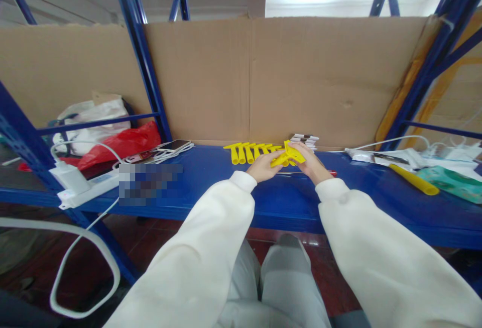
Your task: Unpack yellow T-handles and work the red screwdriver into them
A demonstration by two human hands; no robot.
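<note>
The shelf [286,195] is solid blue, and so are its posts [141,51], against plain brown cardboard [312,77] at the back. The sleeves [203,237] are plain off-white and the trousers [289,278] light grey; the piece [289,155] in the hands and the row of tubes [248,153] are bright yellow. The bag [120,144] is red, the power strip [90,190] white, the packet [452,182] green, and the floor [165,240] dark red.
</note>
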